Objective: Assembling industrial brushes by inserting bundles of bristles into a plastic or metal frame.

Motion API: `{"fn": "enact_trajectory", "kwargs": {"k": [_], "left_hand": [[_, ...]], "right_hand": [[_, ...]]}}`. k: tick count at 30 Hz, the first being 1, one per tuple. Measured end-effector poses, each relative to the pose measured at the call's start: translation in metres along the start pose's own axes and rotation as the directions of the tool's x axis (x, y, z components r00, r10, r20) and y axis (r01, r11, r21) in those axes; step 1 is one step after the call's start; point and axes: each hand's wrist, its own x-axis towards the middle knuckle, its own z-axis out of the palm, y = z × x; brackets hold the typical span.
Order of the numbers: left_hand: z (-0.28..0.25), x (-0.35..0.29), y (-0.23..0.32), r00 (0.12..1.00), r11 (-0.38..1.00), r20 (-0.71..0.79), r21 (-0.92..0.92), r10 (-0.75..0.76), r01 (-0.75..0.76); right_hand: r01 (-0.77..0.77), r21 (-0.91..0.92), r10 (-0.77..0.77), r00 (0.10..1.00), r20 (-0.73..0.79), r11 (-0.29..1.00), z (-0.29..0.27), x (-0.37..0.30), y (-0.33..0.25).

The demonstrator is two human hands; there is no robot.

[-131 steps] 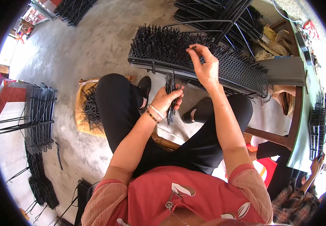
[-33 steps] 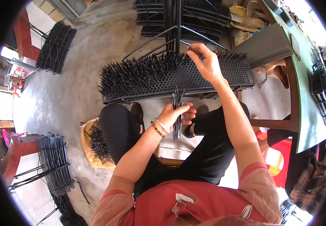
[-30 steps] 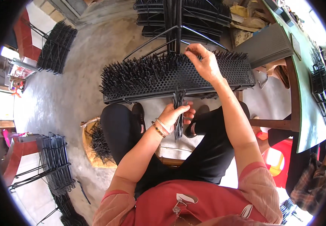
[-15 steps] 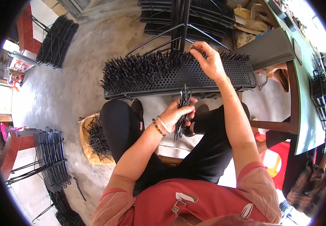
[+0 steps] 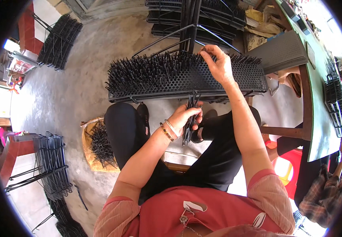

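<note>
A long black perforated plate (image 5: 240,78) lies across in front of my knees, on a dark frame. Thin black sticks (image 5: 145,75) stand upright in its holes, dense over the left part and along the far edge; many holes at the middle and right show bare. My left hand (image 5: 181,119) is closed around a bundle of loose black sticks (image 5: 188,128), held upright just below the plate's near edge. Over the far edge, right of the middle, my right hand (image 5: 219,67) has thumb and fingers pinched together among the standing sticks. What it pinches is too dark and small to tell.
A yellow sack (image 5: 90,152) with loose black sticks lies left of my left leg. Stacked black racks (image 5: 163,17) stand behind the plate, others (image 5: 52,158) at left. On the right are a green table (image 5: 321,130), grey perforated sheets (image 5: 277,53) and another person's sleeve (image 5: 317,197).
My left hand has shifted slightly left, with the bundle still in it. The right hand stays at the plate's far edge, fingers pinched, almost unmoved.
</note>
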Motion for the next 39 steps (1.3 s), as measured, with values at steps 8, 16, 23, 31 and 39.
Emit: {"fn": "enact_trajectory", "kwargs": {"k": [8,16,23,31,39], "left_hand": [[0.000,0.000,0.000,1.000,0.999,0.005,0.030,0.010,-0.010],[0.001,-0.003,0.003,1.000,1.000,0.007,0.010,0.008,-0.008],[0.000,-0.001,0.001,1.000,1.000,-0.013,0.000,0.020,-0.020],[0.003,-0.004,0.003,0.999,0.998,0.046,0.066,0.019,-0.022],[-0.003,-0.001,-0.003,0.997,0.997,0.064,-0.072,0.046,-0.041]], "right_hand": [[0.043,-0.139,-0.047,0.998,-0.029,0.989,0.004,-0.007,-0.001],[-0.109,-0.023,0.105,0.985,-0.134,0.994,0.009,-0.007,-0.006],[0.062,-0.181,-0.079,0.993,-0.083,0.981,0.009,-0.010,-0.012],[0.132,-0.204,-0.147,0.987,-0.058,0.970,0.009,-0.007,-0.013],[0.137,-0.164,-0.142,0.990,-0.019,0.977,0.008,-0.003,-0.012]]}}
